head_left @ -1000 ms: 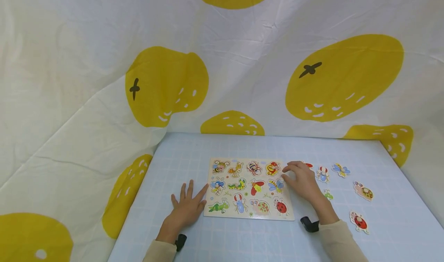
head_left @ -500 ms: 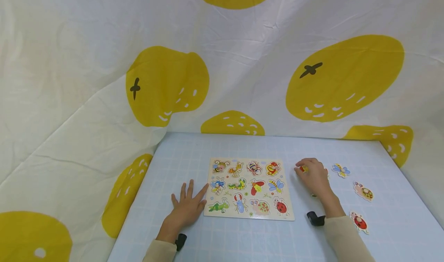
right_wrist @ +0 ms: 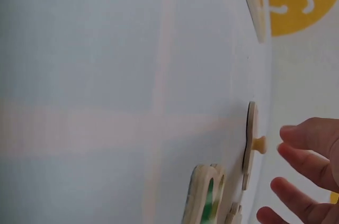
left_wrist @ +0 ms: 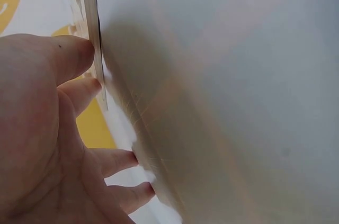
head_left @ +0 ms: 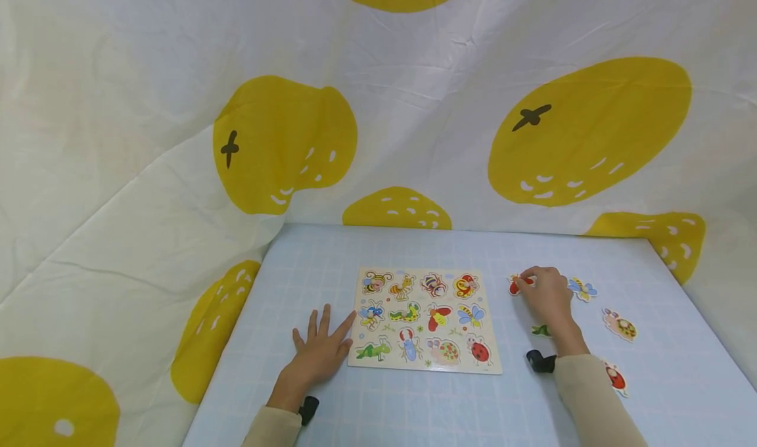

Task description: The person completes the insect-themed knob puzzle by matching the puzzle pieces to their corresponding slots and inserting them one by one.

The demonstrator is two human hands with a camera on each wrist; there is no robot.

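A wooden insect peg puzzle board lies on the table in the head view, its bugs in rows. My left hand rests at the board's left side, fingers spread; thumb and index finger touch its edge in the left wrist view. My right hand is over the loose pieces, fingers bent around a red-winged insect piece. In the right wrist view a small gap separates the fingertips from a piece's wooden peg. A green piece is partly hidden beneath the right wrist.
To the right lie a blue-winged insect piece, a snail-like spotted piece and a ladybug piece, partly covered by the right sleeve. A fruit-print cloth hangs behind the table.
My right hand has moved rightward from the board's right edge to the red-winged piece. It now covers the stag beetle piece seen earlier. My left hand has stayed still.
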